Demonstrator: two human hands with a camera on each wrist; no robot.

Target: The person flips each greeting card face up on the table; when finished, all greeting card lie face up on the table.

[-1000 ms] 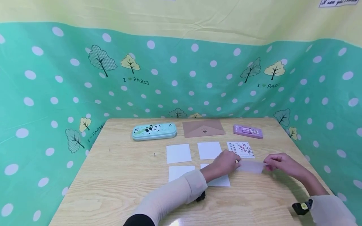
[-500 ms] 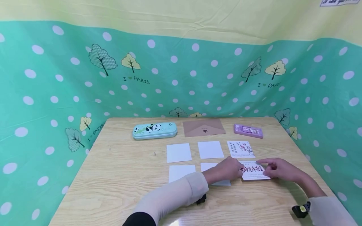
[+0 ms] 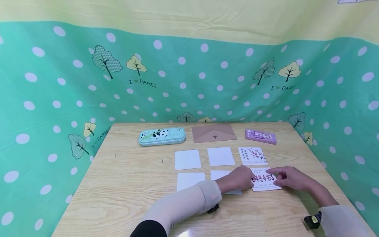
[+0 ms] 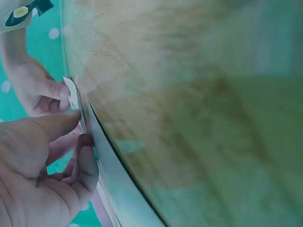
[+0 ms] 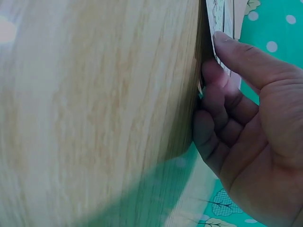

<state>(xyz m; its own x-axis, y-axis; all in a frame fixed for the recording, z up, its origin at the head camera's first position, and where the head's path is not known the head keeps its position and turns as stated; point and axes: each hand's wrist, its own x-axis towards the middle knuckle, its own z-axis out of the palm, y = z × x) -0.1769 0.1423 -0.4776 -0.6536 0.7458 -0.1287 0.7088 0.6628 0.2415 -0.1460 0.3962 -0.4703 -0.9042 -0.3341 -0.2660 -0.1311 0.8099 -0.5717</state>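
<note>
A white card (image 3: 264, 185) printed with dark red Chinese characters is held by its two side edges, close over the table. My left hand (image 3: 239, 178) pinches its left edge; the left wrist view shows the thumb on the card (image 4: 73, 94) and the other fingers curled by its edge. At the opposite edge my right hand (image 3: 293, 178) has its thumb on the printed face and fingers beneath, as the right wrist view shows. Just beyond lies a card with red blossoms (image 3: 253, 156). My left forearm partly covers two blank white cards, a left one (image 3: 189, 180) and a right one (image 3: 219, 174).
Farther back lie two more blank cards, one on the left (image 3: 188, 160) and one beside it (image 3: 220, 156). Along the back of the table (image 3: 118, 197) are a panda pencil case (image 3: 162, 136), a brown envelope (image 3: 214, 133) and a purple box (image 3: 260, 136). Dotted green cloth (image 3: 165, 98) surrounds the table.
The card, tilted with its plain side showing a second ago, now lies nearly flat with its print facing up. Both hands have stayed at its sides, and the card has shifted slightly since.
</note>
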